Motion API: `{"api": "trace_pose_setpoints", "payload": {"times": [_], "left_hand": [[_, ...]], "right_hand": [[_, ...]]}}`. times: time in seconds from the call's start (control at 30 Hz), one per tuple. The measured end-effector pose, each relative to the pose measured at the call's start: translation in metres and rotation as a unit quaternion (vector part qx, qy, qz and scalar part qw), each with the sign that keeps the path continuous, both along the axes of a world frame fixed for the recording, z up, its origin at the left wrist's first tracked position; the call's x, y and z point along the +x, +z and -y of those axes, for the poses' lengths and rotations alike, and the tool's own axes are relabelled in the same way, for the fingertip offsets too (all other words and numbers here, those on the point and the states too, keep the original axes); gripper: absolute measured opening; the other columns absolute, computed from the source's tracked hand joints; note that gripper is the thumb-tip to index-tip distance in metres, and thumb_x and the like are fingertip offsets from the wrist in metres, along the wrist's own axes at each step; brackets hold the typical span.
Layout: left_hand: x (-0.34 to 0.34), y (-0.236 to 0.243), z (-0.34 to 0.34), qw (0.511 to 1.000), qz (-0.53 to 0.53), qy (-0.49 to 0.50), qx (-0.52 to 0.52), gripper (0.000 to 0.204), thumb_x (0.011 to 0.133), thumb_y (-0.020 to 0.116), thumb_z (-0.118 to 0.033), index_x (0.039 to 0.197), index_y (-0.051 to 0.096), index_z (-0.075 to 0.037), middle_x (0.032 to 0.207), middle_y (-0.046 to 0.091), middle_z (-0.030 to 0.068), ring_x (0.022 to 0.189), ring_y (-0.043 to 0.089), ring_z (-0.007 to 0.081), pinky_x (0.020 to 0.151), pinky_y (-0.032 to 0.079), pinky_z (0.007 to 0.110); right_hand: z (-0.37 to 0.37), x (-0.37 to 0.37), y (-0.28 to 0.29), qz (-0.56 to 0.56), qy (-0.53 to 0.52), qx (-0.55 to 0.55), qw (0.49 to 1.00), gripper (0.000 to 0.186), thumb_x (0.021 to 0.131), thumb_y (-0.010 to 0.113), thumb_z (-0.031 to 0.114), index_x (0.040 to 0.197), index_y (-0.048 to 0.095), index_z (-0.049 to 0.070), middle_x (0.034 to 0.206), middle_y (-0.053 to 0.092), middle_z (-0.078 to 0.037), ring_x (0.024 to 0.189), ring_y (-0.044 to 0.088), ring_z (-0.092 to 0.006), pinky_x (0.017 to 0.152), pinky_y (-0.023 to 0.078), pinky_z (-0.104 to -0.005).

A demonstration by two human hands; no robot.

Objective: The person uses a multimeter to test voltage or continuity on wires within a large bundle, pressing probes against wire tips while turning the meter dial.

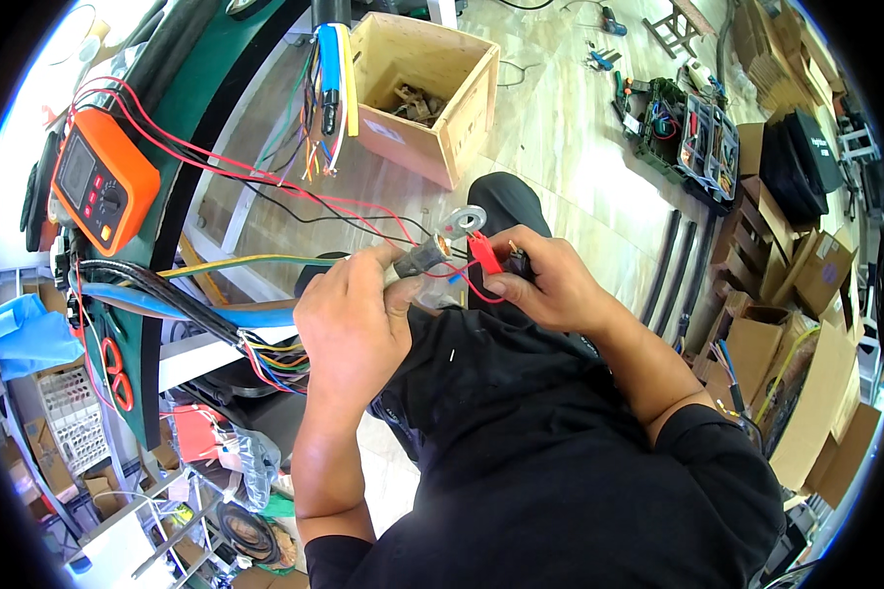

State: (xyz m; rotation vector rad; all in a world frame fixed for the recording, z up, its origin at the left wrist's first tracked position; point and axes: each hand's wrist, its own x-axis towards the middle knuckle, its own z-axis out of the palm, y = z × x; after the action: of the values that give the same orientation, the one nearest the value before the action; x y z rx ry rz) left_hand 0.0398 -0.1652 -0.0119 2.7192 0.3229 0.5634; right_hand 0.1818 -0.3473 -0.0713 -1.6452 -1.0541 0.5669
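Note:
My left hand (pixel 356 304) is closed around a dark, thick cable end (pixel 422 258). Bare copper shows at its tip, and a silver ring cable lug (pixel 465 222) sits there. A red alligator clip (pixel 483 253) is pinched in my right hand (pixel 552 280), its jaws at the lug; whether they bite on it I cannot tell. Something black also shows among the right fingers. Thin red and black leads (pixel 309 193) run from the orange multimeter (pixel 106 182) toward my hands. A green-yellow wire (pixel 255 261) and a blue cable (pixel 147 297) reach in from the left.
The multimeter lies on a green table (pixel 201 88) beside red-handled scissors (pixel 117 374). Beyond my hands, stripped wires (pixel 330 74) hang by a wooden box (pixel 462 113). A toolbox (pixel 702 147), black cable lengths (pixel 670 265) and cardboard boxes (pixel 820 388) lie on the right.

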Motion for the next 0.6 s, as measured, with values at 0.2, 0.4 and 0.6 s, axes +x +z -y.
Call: {"api": "trace_pose_setpoints", "payload": {"times": [0.2,0.4,0.6], "left_hand": [[-0.009,-0.01,0.001,0.999,-0.031,-0.005,0.019,0.022,0.083,0.071,-0.02,0.098,0.062,-0.006,0.076,0.06,0.0101,0.07,0.059,0.0324,0.064,0.044,0.042],[-0.024,-0.04,-0.002,0.996,-0.053,-0.018,0.065,0.03,0.073,0.076,-0.023,0.094,0.062,-0.008,0.078,0.062,0.0053,0.07,0.06,0.0242,0.063,0.042,0.038],[-0.029,-0.056,-0.005,0.99,-0.11,0.007,0.087,0.025,0.076,0.074,-0.024,0.091,0.062,-0.008,0.079,0.063,0.005,0.077,0.061,0.0223,0.068,0.042,0.037]], "right_hand": [[-0.006,-0.003,-0.005,-0.022,0.047,-0.061,0.997,0.044,0.083,0.077,0.023,0.117,0.058,0.002,0.094,0.065,-0.019,0.082,0.063,-0.0381,0.072,0.05,-0.0378],[0.019,0.003,-0.039,-0.133,-0.037,-0.123,0.983,0.029,0.083,0.074,0.019,0.102,0.064,0.0,0.086,0.069,-0.008,0.075,0.062,-0.0144,0.069,0.049,-0.0285],[-0.009,0.017,-0.021,-0.257,-0.178,-0.048,0.949,0.017,0.092,0.052,0.014,0.091,0.058,-0.001,0.079,0.063,-0.008,0.067,0.056,-0.0118,0.061,0.045,-0.0243]]}}
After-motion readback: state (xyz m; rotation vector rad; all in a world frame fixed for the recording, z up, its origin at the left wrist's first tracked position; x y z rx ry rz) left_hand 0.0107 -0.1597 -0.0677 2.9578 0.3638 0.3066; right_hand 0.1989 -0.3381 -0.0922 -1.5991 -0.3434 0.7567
